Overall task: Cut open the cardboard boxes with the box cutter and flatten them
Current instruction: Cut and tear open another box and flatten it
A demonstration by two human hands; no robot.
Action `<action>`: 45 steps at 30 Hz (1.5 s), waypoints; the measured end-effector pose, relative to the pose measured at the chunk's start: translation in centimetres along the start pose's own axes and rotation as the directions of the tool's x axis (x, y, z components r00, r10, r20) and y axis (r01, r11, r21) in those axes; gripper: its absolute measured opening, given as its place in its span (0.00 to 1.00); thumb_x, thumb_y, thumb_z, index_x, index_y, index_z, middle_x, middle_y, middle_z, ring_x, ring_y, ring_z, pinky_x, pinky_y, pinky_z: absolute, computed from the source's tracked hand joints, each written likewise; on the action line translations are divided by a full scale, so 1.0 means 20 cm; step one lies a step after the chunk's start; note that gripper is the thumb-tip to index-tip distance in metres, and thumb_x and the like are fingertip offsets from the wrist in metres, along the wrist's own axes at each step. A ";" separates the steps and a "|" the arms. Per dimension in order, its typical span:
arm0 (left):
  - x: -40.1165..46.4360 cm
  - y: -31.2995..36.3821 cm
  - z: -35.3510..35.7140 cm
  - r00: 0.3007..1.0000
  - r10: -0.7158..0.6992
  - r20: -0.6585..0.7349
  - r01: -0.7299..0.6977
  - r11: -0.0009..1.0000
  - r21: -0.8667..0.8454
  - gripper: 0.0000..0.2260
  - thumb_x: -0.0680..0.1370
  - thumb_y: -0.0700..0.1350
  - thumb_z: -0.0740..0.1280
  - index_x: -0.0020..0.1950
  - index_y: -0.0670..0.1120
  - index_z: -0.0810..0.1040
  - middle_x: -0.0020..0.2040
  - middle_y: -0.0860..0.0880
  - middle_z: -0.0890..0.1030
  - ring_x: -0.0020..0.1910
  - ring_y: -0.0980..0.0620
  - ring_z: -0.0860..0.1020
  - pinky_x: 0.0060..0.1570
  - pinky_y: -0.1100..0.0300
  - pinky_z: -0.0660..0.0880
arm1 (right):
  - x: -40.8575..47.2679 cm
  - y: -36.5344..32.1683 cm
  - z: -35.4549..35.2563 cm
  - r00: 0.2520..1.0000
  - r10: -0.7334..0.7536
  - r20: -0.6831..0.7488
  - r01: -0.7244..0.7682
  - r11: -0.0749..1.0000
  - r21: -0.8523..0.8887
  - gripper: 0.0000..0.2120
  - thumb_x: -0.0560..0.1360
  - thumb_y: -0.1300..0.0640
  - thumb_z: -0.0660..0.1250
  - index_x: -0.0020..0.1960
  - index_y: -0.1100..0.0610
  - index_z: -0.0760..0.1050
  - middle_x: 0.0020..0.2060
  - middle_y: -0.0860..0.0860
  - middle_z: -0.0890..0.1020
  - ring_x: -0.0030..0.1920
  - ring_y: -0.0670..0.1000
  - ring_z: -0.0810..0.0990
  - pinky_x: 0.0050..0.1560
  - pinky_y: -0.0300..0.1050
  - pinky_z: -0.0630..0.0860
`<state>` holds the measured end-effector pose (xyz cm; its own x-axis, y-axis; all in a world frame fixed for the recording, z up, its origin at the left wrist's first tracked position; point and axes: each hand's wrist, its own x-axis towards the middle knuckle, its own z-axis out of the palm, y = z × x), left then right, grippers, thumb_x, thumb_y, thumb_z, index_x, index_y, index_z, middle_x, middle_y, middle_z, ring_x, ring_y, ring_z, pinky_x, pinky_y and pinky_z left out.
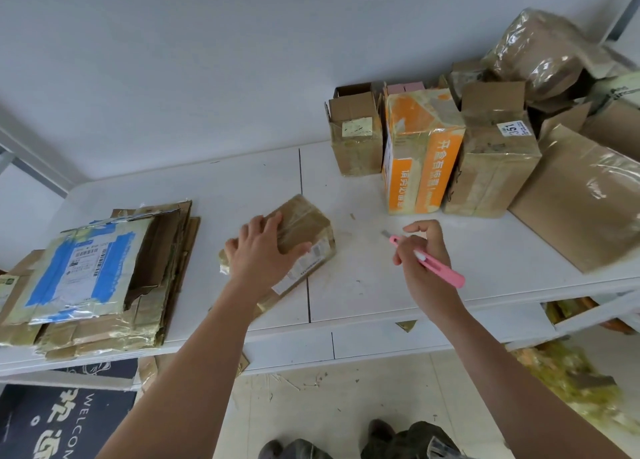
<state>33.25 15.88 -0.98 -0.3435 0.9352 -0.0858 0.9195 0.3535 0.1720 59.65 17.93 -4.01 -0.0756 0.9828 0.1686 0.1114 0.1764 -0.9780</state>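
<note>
one small box (pixel 304 230) under spread left grip (pixel 263 250) | right grip (pixel 424 257) pinching one box cutter (pixel 429 261) | roughly five boxes (pixel 495 153) upright

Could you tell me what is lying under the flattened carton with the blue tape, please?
Under the carton with blue tape, more flattened brown cardboard is stacked; only its edges show, so the number of sheets stays hidden.

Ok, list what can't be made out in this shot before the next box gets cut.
- Head view: the part of the small taped box under the left hand is covered.
- Label print on the flattened cardboard stack is too small to read.
- The box cutter is partly hidden by the right hand and its fingers.
- The large box is cut off by the right edge.
</note>
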 end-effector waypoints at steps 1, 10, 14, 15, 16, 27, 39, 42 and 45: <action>0.00 0.00 -0.01 0.999 -0.045 0.004 0.045 0.998 0.047 0.40 0.71 0.76 0.56 0.77 0.57 0.58 0.72 0.48 0.65 0.71 0.44 0.62 0.68 0.41 0.58 | 0.02 0.03 -0.02 1.000 -0.030 -0.008 0.028 0.990 -0.136 0.04 0.81 0.61 0.61 0.51 0.55 0.67 0.34 0.55 0.79 0.31 0.47 0.75 0.31 0.39 0.71; 0.00 -0.09 -0.12 0.959 -0.236 0.160 0.234 0.972 0.032 0.26 0.79 0.67 0.53 0.70 0.55 0.70 0.61 0.45 0.77 0.65 0.39 0.71 0.61 0.46 0.69 | 0.13 0.23 -0.10 0.948 0.319 -0.020 -0.181 0.485 -0.856 0.14 0.79 0.59 0.63 0.64 0.60 0.73 0.57 0.59 0.78 0.59 0.59 0.75 0.52 0.51 0.76; -0.05 -0.19 -0.12 0.905 -0.399 0.145 0.411 0.910 -0.060 0.26 0.77 0.70 0.55 0.55 0.48 0.75 0.45 0.49 0.79 0.49 0.43 0.78 0.44 0.53 0.75 | 0.13 0.11 0.04 0.955 0.294 0.033 -0.138 0.540 -0.831 0.20 0.79 0.61 0.63 0.70 0.59 0.68 0.61 0.62 0.74 0.63 0.62 0.71 0.58 0.53 0.73; -0.06 -0.20 -0.12 0.891 -0.426 0.158 0.442 0.893 -0.084 0.27 0.77 0.70 0.55 0.55 0.48 0.75 0.44 0.49 0.79 0.47 0.44 0.79 0.43 0.53 0.75 | 0.12 0.05 0.11 0.965 0.239 0.105 -0.069 0.621 -0.780 0.20 0.78 0.62 0.63 0.69 0.60 0.69 0.58 0.61 0.76 0.61 0.61 0.73 0.58 0.52 0.73; -0.06 -0.22 -0.12 0.873 -0.449 0.188 0.474 0.872 -0.119 0.28 0.76 0.70 0.56 0.55 0.46 0.75 0.45 0.48 0.80 0.48 0.44 0.79 0.47 0.52 0.75 | 0.09 -0.01 0.18 0.961 0.186 0.205 0.011 0.715 -0.700 0.19 0.78 0.62 0.64 0.68 0.61 0.71 0.54 0.60 0.77 0.57 0.59 0.76 0.57 0.51 0.74; -0.13 -0.38 -0.10 0.829 -0.433 0.355 0.556 0.566 -0.608 0.21 0.78 0.55 0.68 0.48 0.35 0.79 0.37 0.44 0.79 0.30 0.49 0.74 0.29 0.60 0.70 | 0.02 -0.31 0.83 0.836 0.152 0.527 0.202 0.809 -0.553 0.21 0.80 0.54 0.63 0.70 0.63 0.72 0.59 0.58 0.80 0.61 0.57 0.77 0.61 0.49 0.73; -0.08 -0.46 -0.10 0.805 -0.475 0.354 0.582 0.523 -0.623 0.16 0.73 0.51 0.76 0.38 0.42 0.73 0.28 0.48 0.76 0.17 0.58 0.73 0.21 0.67 0.70 | -0.04 -0.34 1.03 0.886 0.026 0.463 0.381 0.529 -0.759 0.24 0.76 0.43 0.70 0.37 0.55 0.59 0.30 0.46 0.62 0.33 0.52 0.72 0.31 0.42 0.62; -0.07 -0.47 -0.12 0.807 -0.454 0.377 0.584 0.520 -0.623 0.17 0.72 0.51 0.77 0.41 0.41 0.73 0.32 0.47 0.77 0.17 0.59 0.73 0.19 0.69 0.68 | -0.02 -0.35 1.06 0.905 0.078 0.418 0.312 0.546 -0.777 0.19 0.76 0.48 0.71 0.44 0.55 0.62 0.31 0.46 0.63 0.36 0.53 0.74 0.32 0.42 0.64; -0.07 -0.47 -0.13 0.805 -0.442 0.395 0.590 0.530 -0.609 0.18 0.72 0.52 0.76 0.39 0.42 0.71 0.31 0.47 0.77 0.16 0.59 0.72 0.18 0.69 0.67 | 0.01 -0.36 1.08 0.901 0.119 0.416 0.287 0.556 -0.780 0.14 0.75 0.53 0.70 0.47 0.59 0.67 0.31 0.47 0.64 0.36 0.53 0.75 0.27 0.40 0.60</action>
<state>24.61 11.33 0.04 -0.6079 0.5889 -0.5326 0.1688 0.7512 0.6381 37.51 15.69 0.53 -0.4675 0.8839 -0.0154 0.8134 0.4232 -0.3991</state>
